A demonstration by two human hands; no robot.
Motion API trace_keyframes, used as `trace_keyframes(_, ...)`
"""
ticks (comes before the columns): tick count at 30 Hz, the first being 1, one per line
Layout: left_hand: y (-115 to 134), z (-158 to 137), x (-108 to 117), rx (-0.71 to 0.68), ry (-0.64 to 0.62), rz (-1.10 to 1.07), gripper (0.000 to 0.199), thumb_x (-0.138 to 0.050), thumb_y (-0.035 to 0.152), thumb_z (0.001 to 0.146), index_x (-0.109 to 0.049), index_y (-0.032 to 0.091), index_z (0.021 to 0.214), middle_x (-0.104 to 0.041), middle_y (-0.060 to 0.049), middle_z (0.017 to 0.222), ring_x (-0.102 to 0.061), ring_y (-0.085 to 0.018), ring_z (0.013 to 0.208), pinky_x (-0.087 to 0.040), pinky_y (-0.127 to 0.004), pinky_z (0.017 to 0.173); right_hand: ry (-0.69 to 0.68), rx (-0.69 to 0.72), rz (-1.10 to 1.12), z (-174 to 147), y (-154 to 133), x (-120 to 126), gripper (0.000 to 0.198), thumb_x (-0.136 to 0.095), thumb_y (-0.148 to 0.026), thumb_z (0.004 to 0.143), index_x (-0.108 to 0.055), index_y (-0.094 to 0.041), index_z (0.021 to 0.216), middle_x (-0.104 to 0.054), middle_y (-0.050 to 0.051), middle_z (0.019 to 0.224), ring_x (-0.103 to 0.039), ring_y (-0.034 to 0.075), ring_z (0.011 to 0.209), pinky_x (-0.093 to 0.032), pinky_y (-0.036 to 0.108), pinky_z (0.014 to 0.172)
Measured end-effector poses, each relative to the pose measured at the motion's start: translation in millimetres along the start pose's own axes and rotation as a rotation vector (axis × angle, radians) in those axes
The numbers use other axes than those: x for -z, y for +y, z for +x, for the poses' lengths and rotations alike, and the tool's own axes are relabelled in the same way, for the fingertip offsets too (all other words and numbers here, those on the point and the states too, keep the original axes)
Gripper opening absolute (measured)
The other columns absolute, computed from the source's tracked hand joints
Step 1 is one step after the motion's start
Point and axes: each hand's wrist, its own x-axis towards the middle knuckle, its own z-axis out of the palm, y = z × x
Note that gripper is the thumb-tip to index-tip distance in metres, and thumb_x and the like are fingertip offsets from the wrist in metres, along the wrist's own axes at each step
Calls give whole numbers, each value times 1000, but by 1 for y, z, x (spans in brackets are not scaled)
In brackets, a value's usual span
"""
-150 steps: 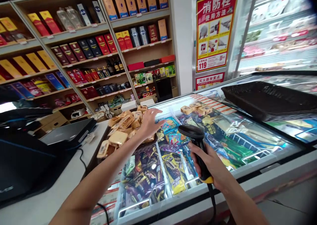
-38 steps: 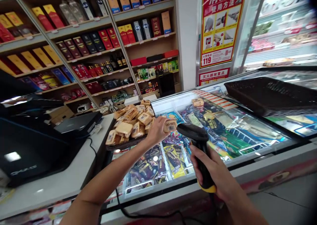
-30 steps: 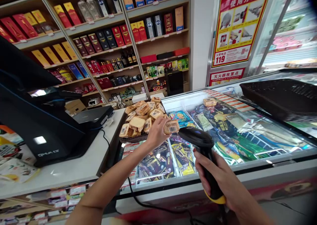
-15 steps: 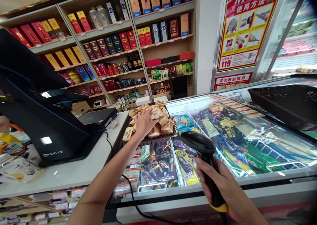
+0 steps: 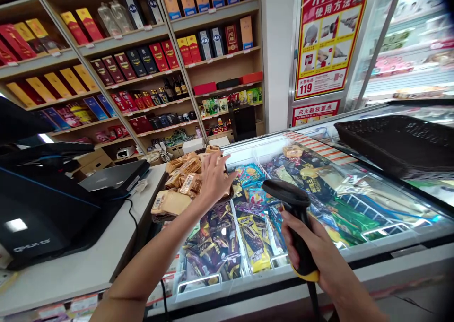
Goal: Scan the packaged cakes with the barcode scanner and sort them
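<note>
My right hand [image 5: 310, 246] is wrapped round the grip of a black handheld barcode scanner [image 5: 287, 194] with a yellow base, and its cord hangs down. The scanner head is raised over the glass-topped freezer. My left hand [image 5: 214, 178] reaches forward with its fingers spread over the right part of a heap of small packaged breads [image 5: 189, 184] in brown and cream wrappers. The breads fill a dark woven basket [image 5: 227, 198], mostly hidden beneath them. The hand covers some packs, and whether its fingertips touch them I cannot tell.
Beneath the freezer's glass lid [image 5: 354, 218] lie many ice cream packs [image 5: 255, 241]. A large black woven tray [image 5: 397, 144] rests on its right side. On the left, a checkout machine [image 5: 46, 208] stands on a white counter [image 5: 81, 256]. Shelves [image 5: 138, 81] of boxed goods line the back.
My left hand has moved toward the basket's right edge, and its fingers have spread. Several packs in the heap lie differently. The view has shifted to the right; the scanner stays in my right hand.
</note>
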Motion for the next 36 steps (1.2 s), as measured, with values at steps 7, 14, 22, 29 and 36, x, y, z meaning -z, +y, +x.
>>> trace_keyframes(7,32,-6,-30,-116,-68,-132,36,-63,39,90,-58,24,123,-58,-8,133,-44,-26,133,-34,-47,113,51,-15,-16,5,-5,36,45,-79,-56,70,-57,-24,92,-51,-8,56,-40,7,34,-34,20,32)
trace_keyframes(14,-21,-131,29,44,60,-255,9,-57,29,93,-64,25,90,-70,-4,91,-66,-19,91,-55,-35,82,56,-16,-31,9,1,38,43,-81,-53,69,-57,-22,86,-52,-6,56,-42,7,35,-36,20,32)
trace_keyframes(22,-51,-214,84,227,-82,-195,21,-62,40,87,-67,29,104,-68,-8,110,-64,-24,107,-52,-41,96,-63,-50,-80,0,16,-7,44,-80,-55,70,-58,-23,90,-51,-7,56,-41,6,35,-34,19,32)
trace_keyframes(29,-66,-272,119,291,-587,-236,73,-88,38,56,-61,40,124,-65,-3,126,-62,-28,117,-52,-39,98,-53,-57,-165,-11,28,-27,46,-78,-58,69,-53,-22,80,-50,-8,56,-39,5,34,-33,18,32)
trace_keyframes(36,-113,-192,122,590,-34,-326,60,-76,49,72,-58,22,122,-66,-8,117,-64,-26,107,-50,-35,90,-154,-76,-223,-12,41,-42,46,-74,-61,73,-53,-22,83,-49,-8,54,-38,5,35,-34,18,34)
